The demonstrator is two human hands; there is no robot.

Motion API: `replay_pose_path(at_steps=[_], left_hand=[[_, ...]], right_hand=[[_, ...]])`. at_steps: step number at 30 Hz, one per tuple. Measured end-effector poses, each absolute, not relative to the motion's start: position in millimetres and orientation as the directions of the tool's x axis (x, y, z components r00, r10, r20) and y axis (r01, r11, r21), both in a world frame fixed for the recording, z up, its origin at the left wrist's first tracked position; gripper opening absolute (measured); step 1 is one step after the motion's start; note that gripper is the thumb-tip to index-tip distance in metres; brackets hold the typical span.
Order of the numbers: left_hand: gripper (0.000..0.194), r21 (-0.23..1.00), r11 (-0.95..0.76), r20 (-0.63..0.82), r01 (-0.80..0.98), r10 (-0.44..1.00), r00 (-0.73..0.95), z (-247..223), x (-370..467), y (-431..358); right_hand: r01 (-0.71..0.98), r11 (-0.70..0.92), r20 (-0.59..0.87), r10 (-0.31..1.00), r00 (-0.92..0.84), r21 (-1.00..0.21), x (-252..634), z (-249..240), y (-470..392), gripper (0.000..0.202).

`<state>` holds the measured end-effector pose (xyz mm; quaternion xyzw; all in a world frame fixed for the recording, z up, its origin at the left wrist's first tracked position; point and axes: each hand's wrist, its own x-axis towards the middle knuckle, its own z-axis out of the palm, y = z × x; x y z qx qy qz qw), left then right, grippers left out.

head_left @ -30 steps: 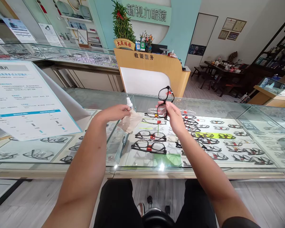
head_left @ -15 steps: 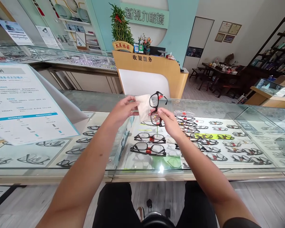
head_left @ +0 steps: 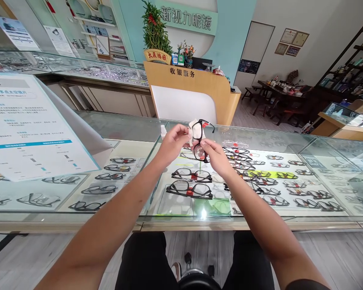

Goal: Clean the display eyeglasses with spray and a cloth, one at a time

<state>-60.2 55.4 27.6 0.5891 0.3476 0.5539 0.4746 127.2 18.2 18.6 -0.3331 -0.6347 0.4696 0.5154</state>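
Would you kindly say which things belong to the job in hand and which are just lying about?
For the job:
Black-framed eyeglasses, held on end in the right hand
Pale cream cloth, in the left hand

Just lying about:
White-and-blue printed card
Dark-framed eyeglasses inside the clear glass showcase
Leafy green plant

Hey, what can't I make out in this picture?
In the head view:
White bottle: all but its top, hidden by the left hand.
Cloth: its full spread, hidden by that hand and the glasses.
Sign: left side cut by the picture edge; fine print too small.
Stool: cut by bottom edge.
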Motion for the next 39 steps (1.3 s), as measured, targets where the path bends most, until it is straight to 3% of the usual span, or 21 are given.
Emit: replay_pose_path(at_steps=[5, 12, 17, 20, 24, 31, 39], left_hand=[[0.03, 0.929, -0.354, 0.364, -0.105, 0.925, 0.104, 24, -60, 58], [0.056, 0.875, -0.465, 0.477, -0.132, 0.876, 0.076, 16, -56, 63], [0.075, 0.904, -0.322, 0.358, -0.281, 0.93, 0.088, 16, -55, 64], [0.066, 0.92, -0.164, 0.251, -0.356, 0.944, 0.216, 18, -57, 64], [0.053, 0.907, -0.053, 0.225, -0.417, 0.9, 0.374, 20, -59, 63], [0.048, 0.878, 0.003, 0.22, -0.478, 0.885, 0.41, 26, -59, 61], [0.05, 0.909, 0.013, 0.204, -0.416, 0.856, 0.475, 30, -66, 59]], right_hand=[[-0.066, 0.33, 0.335, 0.902, -0.274, -0.942, 125, 17, 17, 0.045], [-0.091, 0.333, 0.345, 0.891, -0.294, -0.939, 124, 12, 21, 0.051], [-0.102, 0.332, 0.347, 0.889, -0.299, -0.938, 125, 11, 21, 0.05], [-0.102, 0.349, 0.363, 0.881, -0.305, -0.932, 125, 14, 19, 0.043], [-0.085, 0.372, 0.379, 0.867, -0.324, -0.924, 125, 15, 18, 0.04], [-0.101, 0.318, 0.333, 0.881, -0.336, -0.943, 126, 19, 17, 0.041], [-0.146, 0.308, 0.34, 0.879, -0.334, -0.94, 128, 17, 20, 0.043]])
